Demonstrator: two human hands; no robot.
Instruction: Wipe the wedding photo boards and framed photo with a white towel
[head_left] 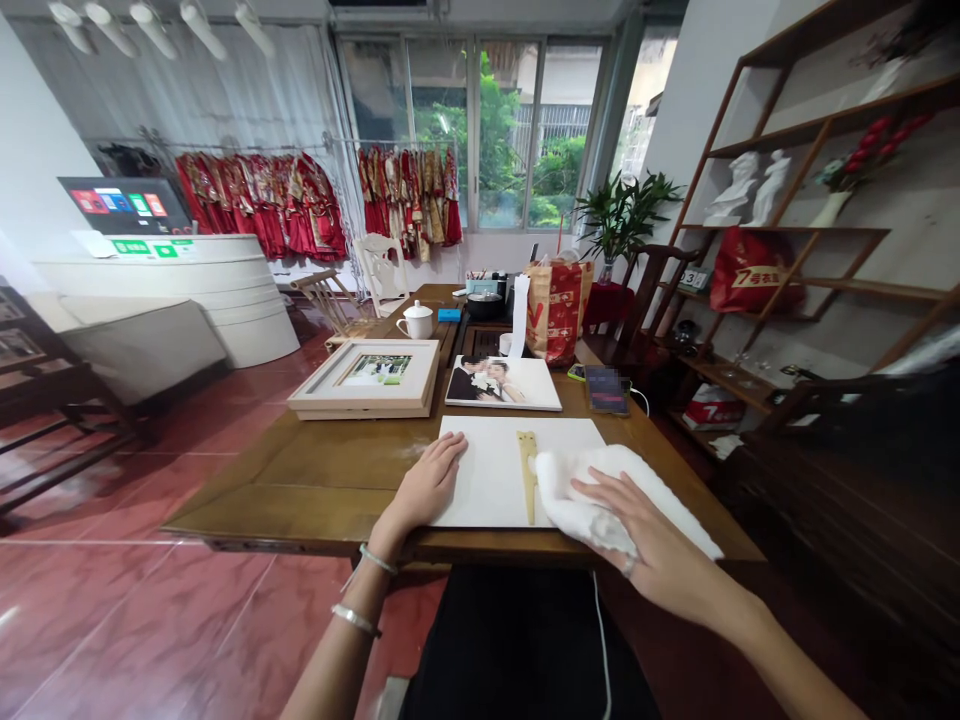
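A white flat album [491, 470] lies on the wooden table [330, 480] right before me, with a thin gold strap [528, 475] down its right part. My left hand [427, 487] lies flat on the album's left edge, fingers stretched out. My right hand [637, 535] presses a white cloth [600, 480] down on the album's right side, fingers spread over the cloth.
Behind the album lie a photo album with a wedding picture [502, 383], a framed photo in a box [367, 377] and a phone [606, 389]. A white teapot [417, 320] and a red paper bag [556, 310] stand farther back. Wooden shelves [787, 250] rise at right.
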